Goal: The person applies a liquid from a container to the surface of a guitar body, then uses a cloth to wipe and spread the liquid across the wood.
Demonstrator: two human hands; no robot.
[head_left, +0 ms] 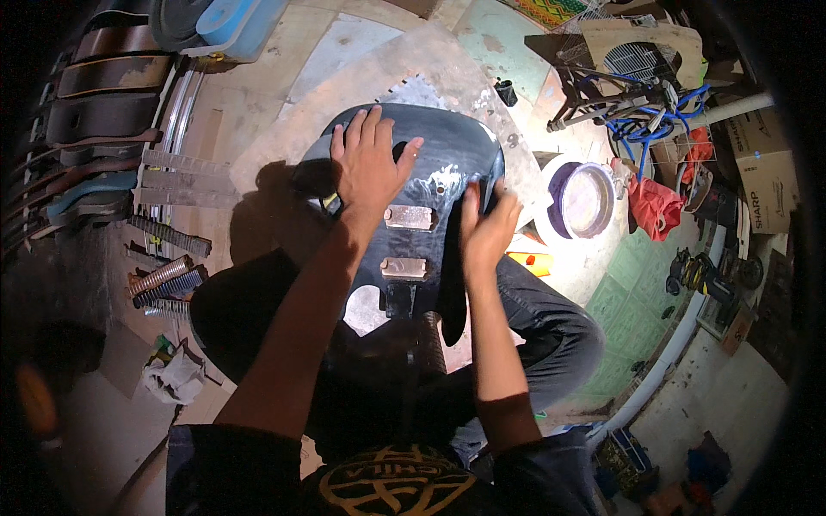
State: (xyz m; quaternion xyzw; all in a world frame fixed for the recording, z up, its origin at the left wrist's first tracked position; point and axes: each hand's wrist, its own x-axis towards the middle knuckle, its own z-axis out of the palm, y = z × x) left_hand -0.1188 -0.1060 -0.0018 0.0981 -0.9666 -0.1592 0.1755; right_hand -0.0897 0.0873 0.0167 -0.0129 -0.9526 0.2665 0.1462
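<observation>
A dark grey guitar body (428, 133) rests above my crossed legs, its upper end over a worn pale board (370, 69). Two pale metallic rectangles, an upper one (408, 218) and a lower one (404, 268), sit in its face. My left hand (366, 168) lies on the upper left of the body, fingers spread and stretched out. At the right edge, beside a cutout, my right hand (489, 224) has curled, slightly blurred fingers around something dark that I cannot make out.
Curved dark pieces (107, 103) are stacked at the left, near a blue plastic container (232, 21). Ribbed rods (163, 284) lie below. At right are a round purple-rimmed basin (589, 198), a red bag (654, 206), tangled blue tubing (654, 129), tools and cardboard (766, 198).
</observation>
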